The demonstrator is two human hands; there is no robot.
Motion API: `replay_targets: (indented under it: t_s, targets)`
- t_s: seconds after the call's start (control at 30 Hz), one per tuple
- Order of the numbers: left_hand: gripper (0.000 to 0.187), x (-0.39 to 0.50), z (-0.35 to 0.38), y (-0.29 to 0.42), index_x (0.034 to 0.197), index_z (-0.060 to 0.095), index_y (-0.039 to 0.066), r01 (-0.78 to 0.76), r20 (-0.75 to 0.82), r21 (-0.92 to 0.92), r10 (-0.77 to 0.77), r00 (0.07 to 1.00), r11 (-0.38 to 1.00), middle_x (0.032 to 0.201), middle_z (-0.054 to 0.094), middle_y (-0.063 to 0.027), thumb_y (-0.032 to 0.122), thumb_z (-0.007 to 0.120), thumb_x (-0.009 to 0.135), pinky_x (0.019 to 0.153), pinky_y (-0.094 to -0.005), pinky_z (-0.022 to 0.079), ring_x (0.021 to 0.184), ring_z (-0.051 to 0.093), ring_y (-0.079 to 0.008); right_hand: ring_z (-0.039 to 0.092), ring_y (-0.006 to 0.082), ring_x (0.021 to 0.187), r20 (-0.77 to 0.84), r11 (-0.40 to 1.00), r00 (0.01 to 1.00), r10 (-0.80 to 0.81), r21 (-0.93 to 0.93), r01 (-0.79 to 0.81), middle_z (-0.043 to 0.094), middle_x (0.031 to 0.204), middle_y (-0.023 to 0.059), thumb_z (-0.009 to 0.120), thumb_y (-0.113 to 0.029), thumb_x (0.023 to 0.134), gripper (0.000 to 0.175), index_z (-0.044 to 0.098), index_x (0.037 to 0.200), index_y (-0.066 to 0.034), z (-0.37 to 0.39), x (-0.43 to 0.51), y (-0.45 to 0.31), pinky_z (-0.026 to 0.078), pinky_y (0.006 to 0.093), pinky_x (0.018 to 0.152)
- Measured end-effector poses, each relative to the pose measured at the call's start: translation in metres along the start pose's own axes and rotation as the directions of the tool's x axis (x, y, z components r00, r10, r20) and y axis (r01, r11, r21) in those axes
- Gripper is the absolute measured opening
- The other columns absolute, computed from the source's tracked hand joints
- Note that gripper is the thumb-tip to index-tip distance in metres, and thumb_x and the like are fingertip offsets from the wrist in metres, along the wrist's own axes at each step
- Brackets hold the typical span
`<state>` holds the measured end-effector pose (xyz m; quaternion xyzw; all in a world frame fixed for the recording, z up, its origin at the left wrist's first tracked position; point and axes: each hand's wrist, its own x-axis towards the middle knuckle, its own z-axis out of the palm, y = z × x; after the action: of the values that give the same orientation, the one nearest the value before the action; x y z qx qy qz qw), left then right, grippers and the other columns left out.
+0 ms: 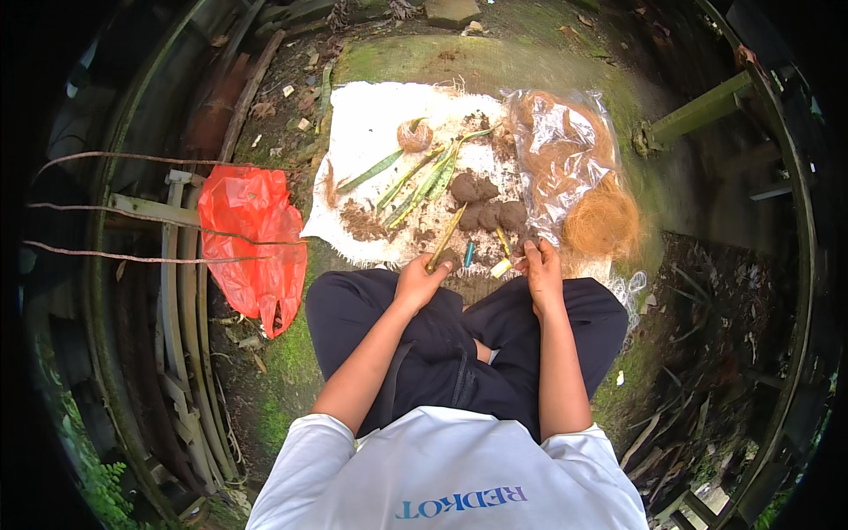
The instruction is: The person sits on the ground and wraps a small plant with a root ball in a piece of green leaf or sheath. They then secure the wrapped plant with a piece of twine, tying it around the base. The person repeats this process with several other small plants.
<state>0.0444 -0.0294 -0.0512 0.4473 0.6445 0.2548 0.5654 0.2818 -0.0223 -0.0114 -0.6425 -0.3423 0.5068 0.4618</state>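
Note:
My left hand grips a narrow yellow-green leaf, its lower end beside a dark lump of soil at my fingertips. Over the sack's near edge, my right hand has its fingers bent near the soil balls; whether something small and dark is pinched there, I cannot tell. Several moist soil balls sit between the hands, beyond a teal cylinder and a thin yellow stick-like piece. A yellow-and-white piece lies by my right fingers. Long variegated snake plant leaves rest farther out.
A white woven sack carries a fibre-wrapped ball. On the right are a clear plastic bag of brown coir and a loose coir bundle. White string lies near my knee. At left is a red plastic bag.

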Motion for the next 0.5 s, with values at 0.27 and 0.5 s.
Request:
replay_targets:
  t_s: [0.27, 0.5]
  targets:
    - [0.043, 0.047, 0.015, 0.056, 0.111, 0.067, 0.001, -0.186, -0.055, 0.04, 0.188, 0.981, 0.982, 0.093, 0.066, -0.0035, 0.03, 0.078, 0.081, 0.066, -0.0282, 0.049, 0.078, 0.061, -0.0105, 0.055, 0.0068, 0.066, 0.039, 0.982, 0.998, 0.058, 0.181, -0.064, 0.066, 0.09, 0.0067, 0.053, -0.025, 0.1, 0.019, 0.055, 0.099, -0.0059, 0.007, 0.018, -0.006, 0.042, 0.023, 0.06]
    - [0.043, 0.032, 0.029, 0.11, 0.126, 0.062, 0.005, -0.092, 0.059, -0.149, 0.102, 0.993, 0.985, 0.097, 0.068, -0.0006, 0.034, 0.065, 0.095, 0.057, -0.0219, 0.045, 0.061, 0.054, -0.0054, 0.053, 0.0089, 0.072, 0.315, 0.994, 0.948, 0.046, 0.082, -0.075, 0.065, 0.092, 0.006, 0.054, -0.03, 0.1, 0.032, 0.057, 0.113, -0.0006, 0.006, 0.017, -0.003, 0.043, 0.0241, 0.064]
